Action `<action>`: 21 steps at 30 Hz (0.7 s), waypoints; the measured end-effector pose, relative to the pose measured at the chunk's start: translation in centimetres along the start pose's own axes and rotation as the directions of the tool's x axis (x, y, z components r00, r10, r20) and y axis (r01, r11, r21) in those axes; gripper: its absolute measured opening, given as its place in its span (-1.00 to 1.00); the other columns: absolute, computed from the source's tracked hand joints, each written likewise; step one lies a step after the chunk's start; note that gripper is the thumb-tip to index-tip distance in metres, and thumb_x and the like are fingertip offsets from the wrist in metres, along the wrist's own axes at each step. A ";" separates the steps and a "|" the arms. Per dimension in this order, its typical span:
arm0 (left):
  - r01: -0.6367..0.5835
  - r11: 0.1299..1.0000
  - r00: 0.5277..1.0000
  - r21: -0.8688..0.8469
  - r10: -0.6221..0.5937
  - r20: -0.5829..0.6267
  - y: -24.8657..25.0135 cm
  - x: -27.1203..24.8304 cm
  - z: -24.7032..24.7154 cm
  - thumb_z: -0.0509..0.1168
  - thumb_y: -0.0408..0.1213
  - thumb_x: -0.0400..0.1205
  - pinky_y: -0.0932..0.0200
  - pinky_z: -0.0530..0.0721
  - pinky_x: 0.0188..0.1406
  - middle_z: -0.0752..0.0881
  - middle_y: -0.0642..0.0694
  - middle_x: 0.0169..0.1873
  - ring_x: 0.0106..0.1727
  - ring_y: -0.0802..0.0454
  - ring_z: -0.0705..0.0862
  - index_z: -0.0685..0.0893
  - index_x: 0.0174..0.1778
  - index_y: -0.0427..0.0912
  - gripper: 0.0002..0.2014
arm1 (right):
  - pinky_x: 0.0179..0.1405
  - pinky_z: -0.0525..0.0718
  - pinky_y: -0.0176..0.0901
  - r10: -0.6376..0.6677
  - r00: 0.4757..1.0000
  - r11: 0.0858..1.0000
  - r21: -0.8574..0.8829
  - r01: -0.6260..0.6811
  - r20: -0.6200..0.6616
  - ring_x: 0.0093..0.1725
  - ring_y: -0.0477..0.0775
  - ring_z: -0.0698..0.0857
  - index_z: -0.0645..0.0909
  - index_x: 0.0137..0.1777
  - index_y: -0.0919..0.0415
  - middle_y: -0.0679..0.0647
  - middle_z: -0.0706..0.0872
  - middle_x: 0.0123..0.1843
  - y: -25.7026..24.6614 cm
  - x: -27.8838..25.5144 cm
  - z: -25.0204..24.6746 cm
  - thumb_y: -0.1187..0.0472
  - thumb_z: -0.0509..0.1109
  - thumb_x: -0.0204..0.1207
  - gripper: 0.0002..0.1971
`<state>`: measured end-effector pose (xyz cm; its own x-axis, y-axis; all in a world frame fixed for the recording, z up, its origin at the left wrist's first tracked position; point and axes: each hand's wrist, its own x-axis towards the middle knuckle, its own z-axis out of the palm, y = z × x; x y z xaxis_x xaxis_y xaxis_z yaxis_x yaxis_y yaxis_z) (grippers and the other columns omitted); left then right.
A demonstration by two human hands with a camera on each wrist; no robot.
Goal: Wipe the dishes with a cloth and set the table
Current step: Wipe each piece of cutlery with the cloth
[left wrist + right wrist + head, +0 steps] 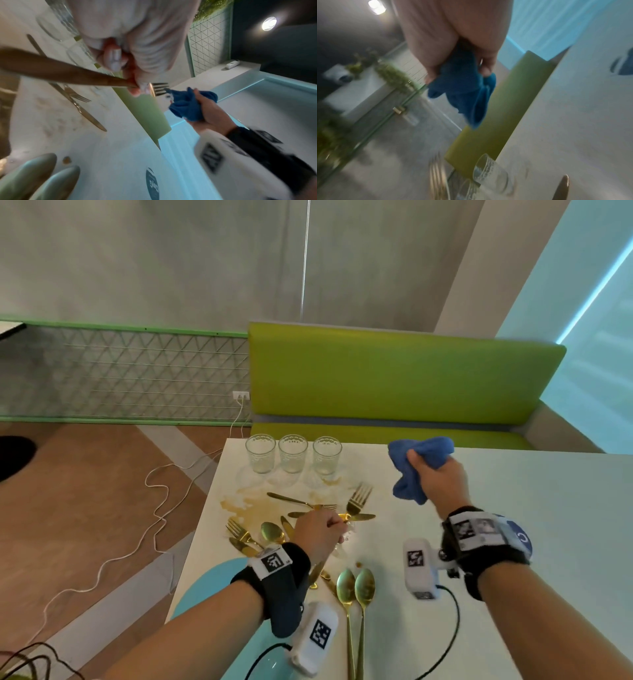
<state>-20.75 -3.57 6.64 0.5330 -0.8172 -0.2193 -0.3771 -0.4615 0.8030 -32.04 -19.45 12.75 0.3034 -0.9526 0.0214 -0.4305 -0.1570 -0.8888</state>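
Gold cutlery lay scattered over a brownish spill (239,499) on the white table (548,525). Behind the spill stood three glasses (293,453) in a row. The left hand (317,534) had its fingers clamped on a fork (358,501). Right of the spill, the right hand (440,479) gripped a bunched blue cloth (419,460) above the table.

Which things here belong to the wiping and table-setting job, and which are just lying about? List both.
For the job: cloth in right hand, fork in left hand, spoons, glasses, plate.
Lying about: cable, bench, wall socket.
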 end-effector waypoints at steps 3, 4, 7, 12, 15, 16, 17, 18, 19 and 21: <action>0.026 0.991 0.996 -0.130 -0.036 -0.077 0.3 0.6 -0.6 0.24 -0.19 0.65 0.26 0.50 -0.21 0.71 0.03 -0.24 -0.34 0.15 0.56 0.69 -0.10 -0.16 -0.84 | -0.23 0.66 -0.19 0.103 0.974 0.982 0.134 -0.131 0.202 -0.15 0.18 0.66 0.60 -0.28 0.25 0.20 0.69 -0.29 0.7 -1.5 -0.6 0.01 0.32 0.56 -0.68; 0.010 0.991 0.996 -0.136 -0.022 -0.090 0.8 0.7 -0.7 0.24 -0.18 0.65 0.24 0.49 -0.15 0.71 0.01 -0.22 -0.25 0.10 0.59 0.68 -0.08 -0.15 -0.85 | -0.09 0.66 -0.07 0.130 0.954 0.975 0.139 -0.172 0.268 -0.10 0.19 0.68 0.61 -0.26 0.22 0.21 0.71 -0.26 1.3 -2.2 0.0 -0.01 0.31 0.56 -0.69; -0.078 0.995 0.993 -0.056 0.073 -0.098 2.2 0.9 -0.5 0.21 -0.25 0.65 0.24 0.44 -0.10 0.75 -0.14 -0.09 -0.02 -0.05 0.66 0.69 -0.03 -0.21 -0.83 | 0.23 0.61 0.13 0.198 0.881 0.927 0.210 -0.311 0.429 0.07 0.25 0.70 0.64 -0.15 0.22 0.33 0.75 -0.05 2.2 -4.3 2.6 -0.01 0.27 0.57 -0.70; -0.168 0.985 0.984 0.031 0.170 -0.053 2.8 0.5 0.4 0.15 -0.32 0.66 0.23 0.47 -0.22 0.72 -0.30 -0.08 -0.08 -0.14 0.63 0.64 -0.04 -0.32 -0.81 | 0.16 0.65 0.15 0.226 0.894 0.904 0.258 -0.340 0.387 -0.05 0.27 0.69 0.64 -0.25 0.28 0.28 0.71 -0.24 1.9 -4.6 4.5 0.11 0.38 0.53 -0.76; -0.202 0.979 0.979 -0.035 0.201 -0.021 3.2 -0.1 0.4 0.14 -0.28 0.69 0.43 0.41 -0.41 0.66 -0.18 -0.18 -0.17 0.01 0.55 0.65 -0.04 -0.25 -0.81 | -0.07 0.73 0.00 0.230 0.911 0.884 0.317 -0.343 0.343 -0.21 0.16 0.72 0.66 -0.29 0.30 0.20 0.75 -0.36 2.0 -3.9 4.2 0.16 0.43 0.49 -0.79; -0.202 0.976 0.979 -0.083 0.202 0.000 3.2 -0.2 0.4 0.15 -0.27 0.68 0.37 0.48 -0.29 0.69 -0.18 -0.14 -0.15 -0.01 0.58 0.67 0.00 -0.24 -0.80 | -0.19 0.75 -0.10 0.229 0.919 0.864 0.367 -0.344 0.322 -0.27 0.09 0.73 0.67 -0.29 0.28 0.14 0.76 -0.42 1.9 -3.6 4.0 0.18 0.44 0.48 -0.81; -0.176 0.975 0.983 -0.135 0.182 0.033 2.9 -0.4 0.6 0.18 -0.25 0.68 0.23 0.55 -0.13 0.72 -0.20 -0.09 -0.12 -0.02 0.61 0.69 0.03 -0.23 -0.79 | -0.28 0.75 -0.18 0.235 0.926 0.835 0.427 -0.348 0.296 -0.31 0.03 0.72 0.67 -0.29 0.26 0.09 0.77 -0.45 1.7 -3.2 3.8 0.19 0.45 0.48 -0.83; -0.140 0.974 0.986 -0.177 0.154 0.068 2.6 -0.7 0.7 0.21 -0.20 0.66 0.10 0.57 -0.01 0.74 -0.21 -0.05 -0.09 -0.02 0.61 0.70 0.06 -0.21 -0.78 | -0.33 0.73 -0.22 0.249 0.934 0.806 0.479 -0.346 0.257 -0.33 0.01 0.71 0.65 -0.29 0.24 0.08 0.76 -0.44 1.4 -2.6 3.6 0.19 0.44 0.48 -0.83; -0.096 0.976 0.987 -0.198 0.118 0.104 2.2 -1.0 0.8 0.24 -0.15 0.64 0.05 0.57 0.07 0.74 -0.18 -0.03 -0.06 -0.02 0.62 0.71 0.05 -0.18 -0.77 | -0.34 0.70 -0.24 0.263 0.940 0.787 0.515 -0.339 0.217 -0.33 0.00 0.70 0.64 -0.29 0.23 0.08 0.74 -0.41 1.2 -2.1 3.3 0.18 0.44 0.49 -0.83; -0.070 0.982 0.983 -0.175 0.098 0.155 1.4 -1.2 1.3 0.24 -0.07 0.61 0.03 0.58 0.15 0.75 -0.07 -0.10 -0.04 0.00 0.64 0.75 -0.15 -0.07 -0.78 | -0.43 0.68 -0.31 0.267 0.947 0.767 0.556 -0.322 0.180 -0.41 -0.05 0.72 0.61 -0.30 0.22 0.05 0.74 -0.44 0.9 -1.3 2.8 0.18 0.41 0.52 -0.81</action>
<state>-22.92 -3.66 7.32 0.3696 -0.9020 -0.2233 -0.2754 -0.3358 0.9008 -30.46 -17.64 10.65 0.3248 -0.8971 -0.2996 0.0448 0.3310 -0.9426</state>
